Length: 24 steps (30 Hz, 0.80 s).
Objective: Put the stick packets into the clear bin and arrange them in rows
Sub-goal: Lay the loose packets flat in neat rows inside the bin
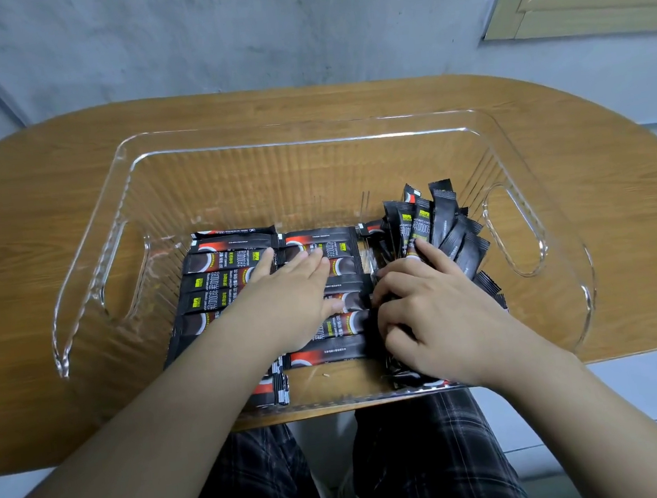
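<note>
Two rows of packets (237,281) lie flat in the bin (308,142) under my left hand (287,293), fingers straight. My right hand (437,310) seems to grip the loose bunch (437,226) (fingers curled); pulling one could topple the rest onto the rows.

black stick packets (221,277) in flat rows, clear bin (308,142) on table
</note>
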Available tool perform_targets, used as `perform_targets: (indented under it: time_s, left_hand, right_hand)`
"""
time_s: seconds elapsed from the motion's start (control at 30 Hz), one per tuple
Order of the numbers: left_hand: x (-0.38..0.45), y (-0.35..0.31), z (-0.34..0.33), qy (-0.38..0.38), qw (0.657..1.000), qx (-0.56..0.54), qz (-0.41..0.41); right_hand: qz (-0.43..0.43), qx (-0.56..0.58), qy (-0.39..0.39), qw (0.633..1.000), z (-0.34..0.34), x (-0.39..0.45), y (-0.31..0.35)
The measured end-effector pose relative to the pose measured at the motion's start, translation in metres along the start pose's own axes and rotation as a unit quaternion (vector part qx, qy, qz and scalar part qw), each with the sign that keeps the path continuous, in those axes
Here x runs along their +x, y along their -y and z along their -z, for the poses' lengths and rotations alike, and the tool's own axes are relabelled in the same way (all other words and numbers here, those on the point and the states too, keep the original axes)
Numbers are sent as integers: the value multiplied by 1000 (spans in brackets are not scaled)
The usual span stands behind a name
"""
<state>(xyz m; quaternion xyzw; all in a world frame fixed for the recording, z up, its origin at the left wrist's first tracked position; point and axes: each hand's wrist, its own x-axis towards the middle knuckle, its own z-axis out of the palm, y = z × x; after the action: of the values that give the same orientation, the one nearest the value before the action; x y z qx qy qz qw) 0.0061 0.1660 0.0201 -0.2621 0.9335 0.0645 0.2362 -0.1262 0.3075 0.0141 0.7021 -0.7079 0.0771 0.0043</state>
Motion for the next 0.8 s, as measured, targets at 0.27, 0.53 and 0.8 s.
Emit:
perform_targets:
  time_s: [0.27, 0.53, 0.8]
  left_hand:
    - [22, -4, 22, -149, 988, -6, -46]
    - [62, -36, 46, -264, 964, 18, -40]
    - [67, -34, 44, -348, 917, -159, -111]
  right_hand:
    - [-2, -7, -1, 1000, 0, 0, 1]
    - [-5, -7, 3, 1000, 0, 1, 1]
    - [-10, -4, -2, 1000, -1, 2, 2]
